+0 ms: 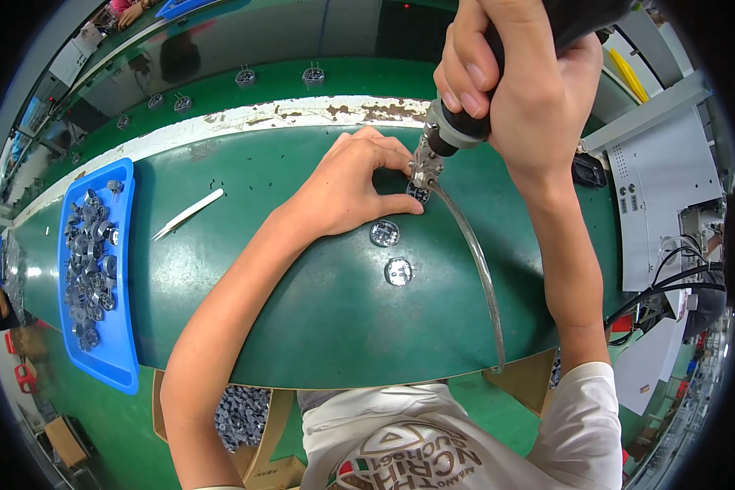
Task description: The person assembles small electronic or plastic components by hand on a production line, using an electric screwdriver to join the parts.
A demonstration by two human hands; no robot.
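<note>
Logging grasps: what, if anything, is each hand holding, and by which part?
The right hand grips the driver by its black body; the left hand seems to hold a round piece by its edge.

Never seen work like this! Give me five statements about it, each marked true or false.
1. The right hand grips a black power tool. True.
2. The white tweezers are in the left hand. False: they lie on the green table, untouched.
3. The blue tray holds many small dark parts. True.
4. The clear hose is coiled in the tray. False: it curves from the tool's nose to the table's near edge.
5. Two round pieces lie between the left hand and the table's near edge. True.
</note>
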